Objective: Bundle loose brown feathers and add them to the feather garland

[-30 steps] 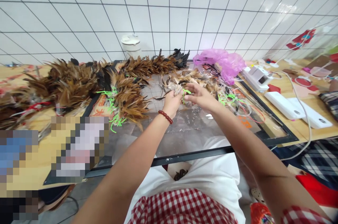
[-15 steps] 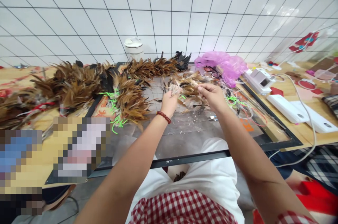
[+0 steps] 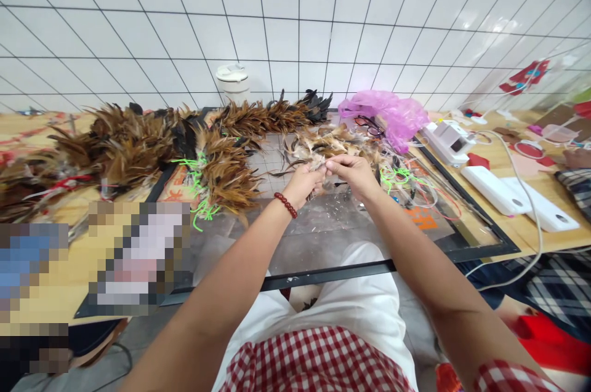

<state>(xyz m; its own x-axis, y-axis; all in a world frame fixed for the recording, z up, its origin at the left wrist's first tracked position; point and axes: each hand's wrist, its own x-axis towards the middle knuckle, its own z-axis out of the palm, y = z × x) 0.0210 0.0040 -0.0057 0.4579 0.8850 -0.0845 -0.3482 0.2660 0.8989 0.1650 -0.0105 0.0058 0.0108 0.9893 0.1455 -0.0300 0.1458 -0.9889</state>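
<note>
My left hand [image 3: 303,185], with a beaded bracelet above it, is closed on a small bunch of pale feathers [image 3: 317,164]. My right hand [image 3: 354,174] is pinched shut against the same bunch, its fingertips meeting the left fingers; how many feathers it grips is too small to make out. Just behind both hands lies a loose pile of tan and brown feathers [image 3: 341,138] on the clear-covered board [image 3: 295,244]. Bright green ties [image 3: 393,178] lie to the right of my right hand. A brown feather bundle with green ties [image 3: 226,170] rests left of my hands.
A long feather garland [image 3: 263,118] runs along the back, with more feather bundles [image 3: 124,146] at left. A lidded cup [image 3: 233,81], pink plastic bag [image 3: 399,115], glasses [image 3: 369,125] and white power banks [image 3: 496,189] stand around. At far right, a person's plaid sleeve [image 3: 572,186] shows.
My right hand has moved left and slightly down from over the feather pile to meet my left hand. The left hand has shifted slightly down and right, still holding the bunch.
</note>
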